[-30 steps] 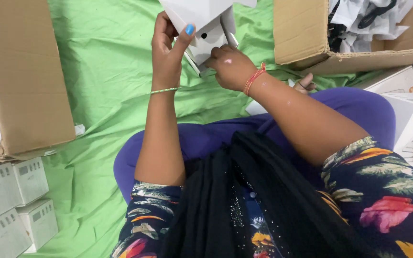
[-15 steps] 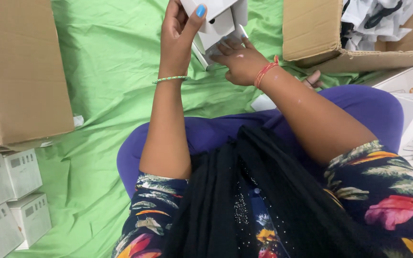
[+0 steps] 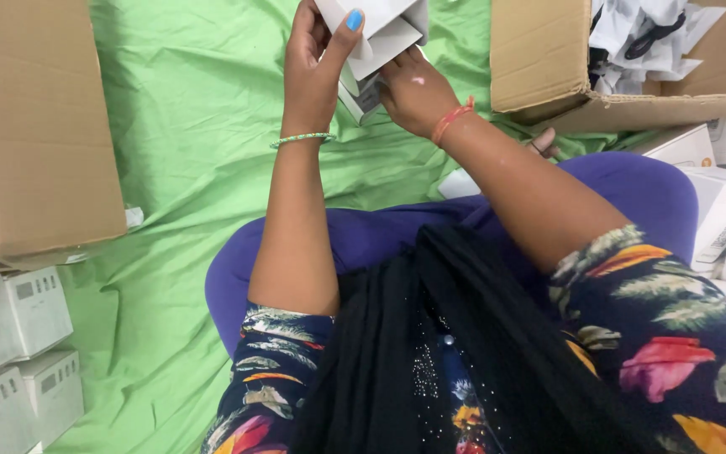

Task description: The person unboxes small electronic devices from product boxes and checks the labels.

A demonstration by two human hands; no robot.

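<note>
White carton (image 3: 380,38) is raised at the top of my view, above the green sheet (image 3: 186,126). My left hand (image 3: 317,71) grips its near face, thumb pressed across a flap. My right hand (image 3: 418,92) is closed against its underside; I cannot tell whether those fingers pinch a flap or only brace it. I judge the step to be working the end flaps. The next move calls for a steady left grip while the right tucks cleanly. An open brown box (image 3: 598,76) sits just right; stacked white boxes (image 3: 10,336) lie lower left.
</note>
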